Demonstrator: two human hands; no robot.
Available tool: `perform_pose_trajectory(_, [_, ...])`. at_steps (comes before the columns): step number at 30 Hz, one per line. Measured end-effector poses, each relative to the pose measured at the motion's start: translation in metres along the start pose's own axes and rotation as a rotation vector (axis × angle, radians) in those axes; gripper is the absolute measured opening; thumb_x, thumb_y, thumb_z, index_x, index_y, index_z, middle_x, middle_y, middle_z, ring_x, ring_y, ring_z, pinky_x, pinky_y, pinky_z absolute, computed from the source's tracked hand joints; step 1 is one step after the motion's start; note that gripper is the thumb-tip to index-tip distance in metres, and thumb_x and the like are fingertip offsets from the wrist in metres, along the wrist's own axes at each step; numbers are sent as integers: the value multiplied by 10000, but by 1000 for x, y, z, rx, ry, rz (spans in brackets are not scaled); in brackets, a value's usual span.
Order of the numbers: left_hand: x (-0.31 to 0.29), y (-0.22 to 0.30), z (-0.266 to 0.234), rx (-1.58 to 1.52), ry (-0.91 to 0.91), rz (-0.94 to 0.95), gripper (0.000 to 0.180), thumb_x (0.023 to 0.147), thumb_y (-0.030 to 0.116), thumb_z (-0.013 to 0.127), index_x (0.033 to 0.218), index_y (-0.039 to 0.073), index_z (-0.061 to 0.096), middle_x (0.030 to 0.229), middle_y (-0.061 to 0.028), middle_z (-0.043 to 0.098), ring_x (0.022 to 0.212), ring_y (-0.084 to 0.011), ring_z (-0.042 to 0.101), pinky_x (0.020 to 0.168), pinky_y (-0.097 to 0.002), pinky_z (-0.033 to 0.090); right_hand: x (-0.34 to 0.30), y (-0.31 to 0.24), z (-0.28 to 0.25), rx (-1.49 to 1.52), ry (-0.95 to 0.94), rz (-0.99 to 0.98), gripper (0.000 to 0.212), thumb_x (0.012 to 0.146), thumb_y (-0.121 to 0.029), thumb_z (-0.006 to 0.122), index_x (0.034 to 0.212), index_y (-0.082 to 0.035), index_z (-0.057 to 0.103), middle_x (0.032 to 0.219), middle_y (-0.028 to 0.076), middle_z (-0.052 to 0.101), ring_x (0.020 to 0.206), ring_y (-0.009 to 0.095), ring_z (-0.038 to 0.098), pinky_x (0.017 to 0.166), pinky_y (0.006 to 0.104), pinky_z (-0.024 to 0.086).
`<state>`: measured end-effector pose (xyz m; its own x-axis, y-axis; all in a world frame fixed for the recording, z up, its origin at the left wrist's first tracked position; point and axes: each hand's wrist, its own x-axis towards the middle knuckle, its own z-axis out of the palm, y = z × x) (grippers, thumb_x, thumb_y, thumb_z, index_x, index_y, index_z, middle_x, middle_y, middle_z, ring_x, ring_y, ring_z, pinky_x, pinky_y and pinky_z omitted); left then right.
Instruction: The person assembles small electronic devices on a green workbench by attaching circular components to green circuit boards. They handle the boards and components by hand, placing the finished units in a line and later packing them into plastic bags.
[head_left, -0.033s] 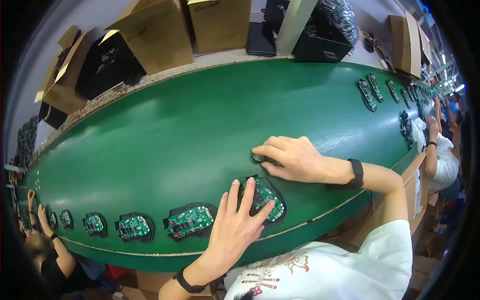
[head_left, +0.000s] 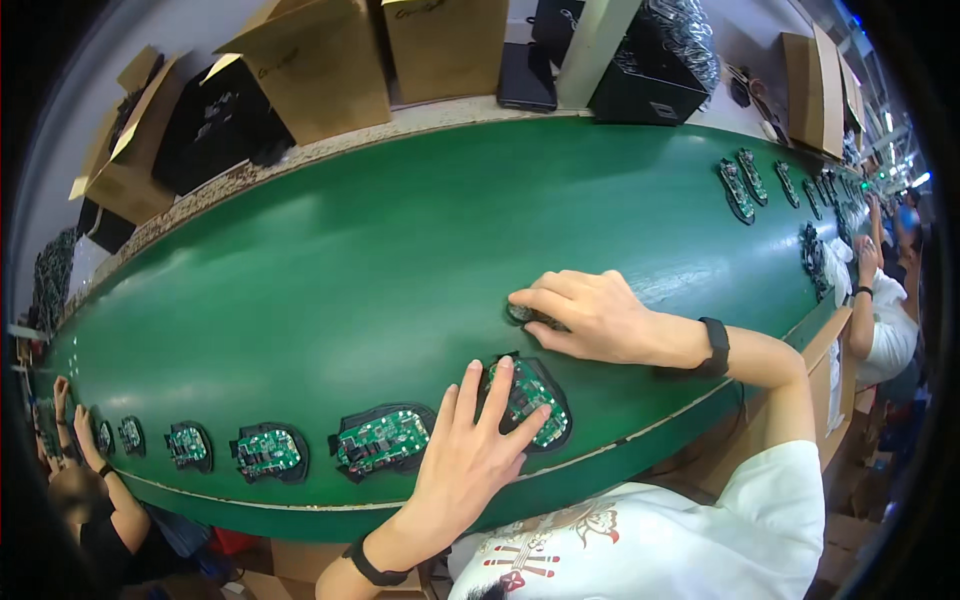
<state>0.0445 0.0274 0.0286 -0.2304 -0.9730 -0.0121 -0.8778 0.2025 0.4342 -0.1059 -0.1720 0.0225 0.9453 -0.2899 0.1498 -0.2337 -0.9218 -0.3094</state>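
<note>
My left hand (head_left: 472, 445) lies with spread fingers on a green circuit board in a black housing (head_left: 550, 430), near the front edge of the green work surface. Its thumb rests on the board and its fingertips reach the upper left part. Just beyond, my right hand (head_left: 592, 315) curls its fingers and thumb round another circuit board in a dark housing (head_left: 519, 313). Only that piece's left end shows; the palm hides the rest. To the left of my left hand lies a similar circuit board (head_left: 385, 440), close to the wrist.
More housed boards (head_left: 270, 453) line the front edge leftward; others (head_left: 736, 190) lie at the far right. Cardboard boxes (head_left: 310, 80) and a black box (head_left: 650, 90) stand along the back. Co-workers' hands appear at the left (head_left: 88, 435) and right (head_left: 866, 258).
</note>
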Motion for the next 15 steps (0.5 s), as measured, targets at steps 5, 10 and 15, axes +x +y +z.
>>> perform_pose_trajectory(5, [-10, -2, 2, -10, 34, -39, 673, 741, 228, 822, 1368, 286, 586, 1524, -260, 339, 1342, -467, 400, 1060, -577, 404, 4, -9, -2, -169, -4, -28, 314, 815, -176, 727, 1122, -144, 665, 995, 22, 597, 857, 188, 617, 526, 319, 509])
perform_pose_trajectory(10, [-19, 1, 5, 81, 80, -79, 539, 850, 137, 644, 1374, 252, 588, 1468, -304, 404, 1279, -455, 479, 1031, -597, 431, 15, -18, -9, -235, -16, -111, 369, 781, -132, 727, 1144, -107, 668, 1040, 28, 594, 878, 206, 589, 555, 310, 534])
perform_pose_trajectory(15, [-16, 1, 7, 96, 92, -58, 517, 879, 106, 566, 1382, 223, 583, 1449, -326, 411, 1262, -439, 498, 1035, -589, 434, 15, -19, -20, -215, -302, -113, 398, 789, -89, 729, 1179, -54, 656, 1113, 53, 633, 885, 225, 608, 608, 341, 555])
